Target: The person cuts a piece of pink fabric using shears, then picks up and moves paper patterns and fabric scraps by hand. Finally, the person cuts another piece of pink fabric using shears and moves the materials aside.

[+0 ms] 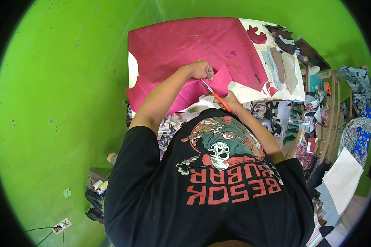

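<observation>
A wide piece of crimson fabric covers most of the white tabletop. My left hand is closed with its fingers pinching a part of this fabric near the scissors' tip. Scissors with orange handles are gripped in my right hand, close to the table's front edge. Their metal blades point up and left toward my left hand, against the fabric. How far the blades are apart is too small to tell. Smaller crimson offcuts lie right of the large piece.
Grey, brown and cream cut pieces lie at the table's right end, beside a dark pile of scraps. Fabric scraps heap below the front edge. A wooden rack with cloth stands right; a green wall rises left.
</observation>
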The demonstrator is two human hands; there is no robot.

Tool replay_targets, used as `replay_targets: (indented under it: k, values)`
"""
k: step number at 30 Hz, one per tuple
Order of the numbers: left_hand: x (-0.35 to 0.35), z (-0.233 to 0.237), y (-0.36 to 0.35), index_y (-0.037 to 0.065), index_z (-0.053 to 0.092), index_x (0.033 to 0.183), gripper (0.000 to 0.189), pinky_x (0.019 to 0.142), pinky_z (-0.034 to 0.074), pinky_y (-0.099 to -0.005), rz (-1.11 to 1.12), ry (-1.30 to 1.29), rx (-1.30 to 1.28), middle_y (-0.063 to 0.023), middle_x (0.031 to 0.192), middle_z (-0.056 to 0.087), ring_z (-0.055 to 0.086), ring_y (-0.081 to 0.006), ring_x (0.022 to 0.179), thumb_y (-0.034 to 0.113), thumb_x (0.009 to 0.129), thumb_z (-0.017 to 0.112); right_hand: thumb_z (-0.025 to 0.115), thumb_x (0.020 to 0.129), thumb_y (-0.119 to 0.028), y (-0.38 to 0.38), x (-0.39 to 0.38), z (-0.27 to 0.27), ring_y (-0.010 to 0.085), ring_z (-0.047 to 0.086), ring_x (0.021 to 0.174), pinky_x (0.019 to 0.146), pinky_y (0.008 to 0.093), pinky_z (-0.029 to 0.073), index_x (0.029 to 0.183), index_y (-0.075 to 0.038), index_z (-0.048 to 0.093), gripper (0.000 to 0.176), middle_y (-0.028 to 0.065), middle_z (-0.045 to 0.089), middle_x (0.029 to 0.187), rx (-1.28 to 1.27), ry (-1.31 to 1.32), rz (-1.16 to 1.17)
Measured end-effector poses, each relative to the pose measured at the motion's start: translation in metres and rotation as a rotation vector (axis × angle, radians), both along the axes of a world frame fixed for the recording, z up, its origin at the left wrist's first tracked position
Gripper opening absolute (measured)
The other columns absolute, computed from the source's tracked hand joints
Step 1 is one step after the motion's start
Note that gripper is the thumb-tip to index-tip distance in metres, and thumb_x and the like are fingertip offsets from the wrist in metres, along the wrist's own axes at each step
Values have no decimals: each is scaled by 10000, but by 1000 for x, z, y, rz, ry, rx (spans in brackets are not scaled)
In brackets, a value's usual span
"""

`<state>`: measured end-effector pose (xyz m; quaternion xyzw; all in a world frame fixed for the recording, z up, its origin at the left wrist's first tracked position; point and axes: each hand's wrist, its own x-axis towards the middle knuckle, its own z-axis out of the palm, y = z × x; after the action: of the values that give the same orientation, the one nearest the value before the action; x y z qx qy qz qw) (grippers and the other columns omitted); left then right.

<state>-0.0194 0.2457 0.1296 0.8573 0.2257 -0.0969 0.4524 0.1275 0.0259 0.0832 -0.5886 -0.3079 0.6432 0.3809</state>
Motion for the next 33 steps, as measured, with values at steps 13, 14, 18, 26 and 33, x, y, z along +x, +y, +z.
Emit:
replay_targets:
  k: [13, 14, 18, 26, 33]
  values:
    - [19, -2, -12, 45, 722, 960, 151, 739, 465, -290, -1, -127, -136, 6, 757, 663, 574, -99, 699, 185, 906, 743, 892, 785, -235, -4, -6, 1, 100, 505, 427, 381, 244, 394, 1142, -22, 602, 508, 47, 648, 742, -23, 129, -134]
    - [23, -15, -7, 28, 695, 971, 181, 719, 453, -298, -3, -178, -268, -3, 785, 664, 582, -133, 691, 194, 911, 733, 902, 772, -212, -7, -3, 0, 100, 502, 427, 380, 247, 389, 1175, -23, 580, 549, 43, 636, 740, -32, 78, -110]
    - [12, -17, -6, 8, 620, 1088, 162, 706, 497, -264, 116, -306, -395, -6, 896, 668, 646, -94, 793, 113, 971, 654, 910, 754, -143, -27, 1, -10, 74, 521, 521, 429, 242, 399, 1290, -17, 532, 668, -4, 610, 802, -39, 20, -64]
    - [-3, 1, -15, 86, 500, 1014, 81, 793, 659, -457, 732, -427, -948, -59, 1028, 615, 706, -216, 936, 37, 974, 551, 893, 770, -93, -67, 19, -42, 56, 550, 678, 567, 210, 432, 1266, -20, 583, 590, -12, 631, 863, 163, -134, -56]
    - [5, -13, -20, 116, 476, 901, 183, 810, 656, -553, 889, -767, -983, -14, 922, 568, 634, -150, 816, -49, 915, 555, 769, 899, -101, -26, 38, -18, 84, 567, 629, 531, 230, 449, 1334, -55, 454, 539, 26, 588, 857, 190, 101, -241]
